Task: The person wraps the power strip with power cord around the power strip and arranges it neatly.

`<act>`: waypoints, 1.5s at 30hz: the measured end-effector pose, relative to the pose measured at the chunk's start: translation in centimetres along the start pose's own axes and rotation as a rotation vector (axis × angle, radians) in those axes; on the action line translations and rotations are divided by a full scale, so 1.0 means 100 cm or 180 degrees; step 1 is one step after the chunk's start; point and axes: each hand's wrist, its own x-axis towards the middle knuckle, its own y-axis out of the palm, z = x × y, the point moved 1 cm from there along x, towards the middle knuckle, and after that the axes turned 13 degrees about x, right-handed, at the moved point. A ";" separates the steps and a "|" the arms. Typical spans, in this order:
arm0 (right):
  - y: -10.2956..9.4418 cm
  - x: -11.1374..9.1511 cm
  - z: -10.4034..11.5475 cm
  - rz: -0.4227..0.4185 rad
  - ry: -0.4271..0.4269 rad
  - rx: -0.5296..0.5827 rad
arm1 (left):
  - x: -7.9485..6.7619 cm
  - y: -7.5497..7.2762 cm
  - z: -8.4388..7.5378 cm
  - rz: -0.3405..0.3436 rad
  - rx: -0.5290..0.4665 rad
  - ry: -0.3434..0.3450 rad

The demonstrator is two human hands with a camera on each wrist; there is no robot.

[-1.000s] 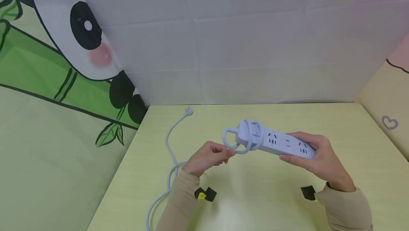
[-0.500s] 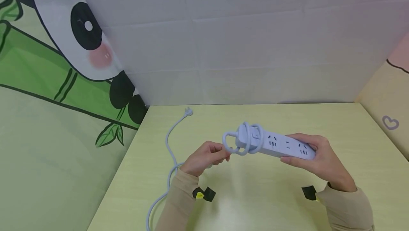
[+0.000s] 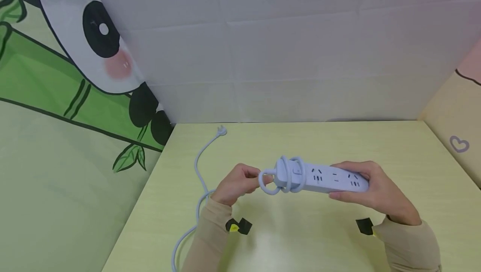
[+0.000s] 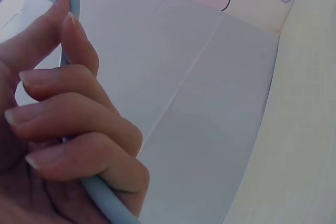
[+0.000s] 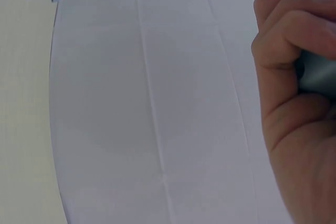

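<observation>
A white power strip (image 3: 327, 177) is held above the table, its socket face toward the head camera. My right hand (image 3: 383, 190) grips its right end, thumb along the lower edge and fingers over the top. Loops of the strip's white cord (image 3: 288, 175) wrap around its left end. My left hand (image 3: 240, 184) pinches the cord beside that end, partly behind a loop. In the left wrist view the cord (image 4: 107, 198) runs through the curled fingers, with thumb and index finger (image 4: 79, 40) pinching it higher up.
The rest of the cord (image 3: 197, 209) lies curved on the pale yellow table (image 3: 300, 242) at the left. Its plug (image 3: 221, 130) lies near the back edge. A grey-white sheet (image 3: 282, 54) stands behind the table, with a printed panda cloth (image 3: 75, 130) at the left.
The power strip has come down and turned more level in my right hand. My left hand has stayed near the strip's left end, where a loop now overlaps its fingertips.
</observation>
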 end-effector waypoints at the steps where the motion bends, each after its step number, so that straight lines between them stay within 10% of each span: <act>1: 0.001 0.000 0.000 0.0034 0.0008 -0.0013 | 0.000 0.000 0.001 -0.0009 0.0020 0.0024; 45: 0.012 0.000 0.001 0.0749 0.0471 -0.0098 | -0.007 -0.002 0.004 0.0050 0.0372 0.0031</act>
